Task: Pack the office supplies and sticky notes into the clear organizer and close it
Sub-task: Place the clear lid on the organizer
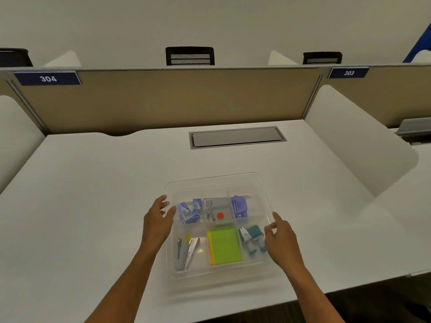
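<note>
The clear organizer (254,268) sits on the white desk in front of me. Its compartments hold blue staple boxes (189,212), a grey box with a red dot (219,212), a purple hole punch (239,206), staplers (186,250), green sticky notes (225,245) and teal clips (253,236). A clear lid (214,181) lies over the organizer, slightly tilted. My left hand (158,221) pinches the lid's left edge between thumb and fingers. On the opposite side, my right hand (278,233) pinches the right edge.
The white desk (93,194) has a grey cable hatch (236,137) behind the organizer. A beige partition (163,99) closes the back, and a white divider (354,145) stands at the right. The desk's front edge runs just below the organizer.
</note>
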`<state>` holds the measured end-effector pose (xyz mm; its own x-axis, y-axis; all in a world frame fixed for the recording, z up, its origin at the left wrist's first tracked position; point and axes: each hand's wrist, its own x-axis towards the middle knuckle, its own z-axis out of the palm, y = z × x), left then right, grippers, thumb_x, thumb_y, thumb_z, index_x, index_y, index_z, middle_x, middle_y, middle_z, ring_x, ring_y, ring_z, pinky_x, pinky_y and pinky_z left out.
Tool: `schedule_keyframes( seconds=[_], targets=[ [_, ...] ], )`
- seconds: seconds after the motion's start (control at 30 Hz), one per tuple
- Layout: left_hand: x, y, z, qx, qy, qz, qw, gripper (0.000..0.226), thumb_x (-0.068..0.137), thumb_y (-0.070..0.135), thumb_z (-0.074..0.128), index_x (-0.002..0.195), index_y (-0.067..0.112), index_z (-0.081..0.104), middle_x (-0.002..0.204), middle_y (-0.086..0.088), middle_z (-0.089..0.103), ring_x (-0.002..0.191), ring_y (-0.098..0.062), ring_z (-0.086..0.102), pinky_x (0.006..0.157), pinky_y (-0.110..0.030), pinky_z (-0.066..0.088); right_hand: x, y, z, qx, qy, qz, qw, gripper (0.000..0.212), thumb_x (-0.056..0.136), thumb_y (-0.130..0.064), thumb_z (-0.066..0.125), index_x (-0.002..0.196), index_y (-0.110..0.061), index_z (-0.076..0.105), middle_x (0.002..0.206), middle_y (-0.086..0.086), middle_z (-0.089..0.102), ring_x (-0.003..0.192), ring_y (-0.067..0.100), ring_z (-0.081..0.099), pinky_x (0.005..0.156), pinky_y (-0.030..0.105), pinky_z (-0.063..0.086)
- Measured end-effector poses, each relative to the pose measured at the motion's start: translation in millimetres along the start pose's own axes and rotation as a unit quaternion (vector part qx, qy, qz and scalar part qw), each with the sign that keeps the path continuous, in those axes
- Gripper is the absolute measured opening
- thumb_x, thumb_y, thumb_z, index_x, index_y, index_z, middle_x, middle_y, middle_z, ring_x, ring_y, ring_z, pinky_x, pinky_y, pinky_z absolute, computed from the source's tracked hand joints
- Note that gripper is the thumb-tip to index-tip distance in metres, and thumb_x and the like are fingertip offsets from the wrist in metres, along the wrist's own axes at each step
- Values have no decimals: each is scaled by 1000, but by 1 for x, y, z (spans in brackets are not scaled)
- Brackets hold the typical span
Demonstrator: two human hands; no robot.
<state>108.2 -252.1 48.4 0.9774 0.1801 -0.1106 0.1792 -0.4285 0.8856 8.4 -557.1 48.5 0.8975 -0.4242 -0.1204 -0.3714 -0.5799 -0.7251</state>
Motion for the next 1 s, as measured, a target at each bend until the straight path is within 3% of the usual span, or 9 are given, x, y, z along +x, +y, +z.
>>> schedule_keyframes(
  seconds=[0.1, 0.2, 0.33, 0.47, 0.6, 0.77, 0.87, 1.0],
  targets=[
    [-4, -9, 10, -21, -25, -26, 999, 58, 94, 30, 58, 146, 20, 34, 145, -7, 46, 129, -27, 48, 99, -41, 45, 0, 3, 6, -43, 14, 1, 999, 38, 95, -16, 53, 132, -10, 49, 120, 11, 57, 107, 29, 53, 87, 35, 44],
    [-4, -13, 17, -40, -26, -43, 998, 58, 94, 30, 57, 147, 23, 32, 149, -6, 41, 132, -27, 44, 101, -42, 43, 0, 4, 10, -75, 29, -2, 997, 34, 94, -17, 53, 127, -12, 52, 120, 9, 59, 113, 31, 45, 83, 34, 40],
    [-2, -16, 21, -46, -25, -43, 998, 55, 96, 28, 55, 147, 24, 33, 148, -4, 42, 131, -26, 45, 101, -41, 43, 5, 6, 13, -88, 30, -8, 996, 39, 95, -20, 52, 133, -13, 48, 126, 7, 58, 116, 29, 46, 87, 36, 44],
    [-1, -18, 24, -43, -31, -25, 998, 45, 97, 23, 52, 141, 27, 42, 139, -3, 53, 118, -23, 55, 95, -39, 48, 8, 8, 14, -73, 29, -6, 997, 45, 95, -20, 52, 139, -10, 45, 131, 10, 55, 120, 29, 46, 94, 37, 42],
    [3, -22, 28, -28, -36, -49, 998, 54, 97, 25, 53, 147, 19, 34, 149, -6, 42, 133, -26, 44, 110, -44, 37, 13, 8, 14, -79, 18, 0, 997, 51, 96, -20, 50, 144, -8, 40, 138, 10, 52, 127, 30, 42, 101, 39, 40],
    [1, -28, 32, -31, -30, -54, 998, 53, 97, 32, 53, 146, 18, 37, 144, -8, 48, 128, -29, 49, 106, -45, 42, 14, 11, 19, -90, 14, -10, 996, 43, 98, -34, 48, 135, -13, 47, 130, 9, 54, 119, 28, 48, 95, 39, 45],
    [-1, -30, 32, -49, -19, -57, 997, 53, 95, 35, 54, 144, 19, 39, 140, -9, 52, 121, -28, 54, 99, -42, 47, 15, 13, 22, -102, 13, -9, 995, 48, 97, -44, 45, 136, -15, 44, 129, 8, 50, 116, 27, 50, 91, 41, 48],
    [-2, -27, 35, -60, -11, -64, 996, 56, 95, 37, 54, 145, 20, 37, 142, -10, 49, 126, -30, 51, 103, -46, 45, 18, 14, 27, -132, 21, -16, 991, 59, 97, -51, 42, 144, -16, 35, 132, 9, 45, 116, 27, 49, 88, 39, 50]
  ],
)
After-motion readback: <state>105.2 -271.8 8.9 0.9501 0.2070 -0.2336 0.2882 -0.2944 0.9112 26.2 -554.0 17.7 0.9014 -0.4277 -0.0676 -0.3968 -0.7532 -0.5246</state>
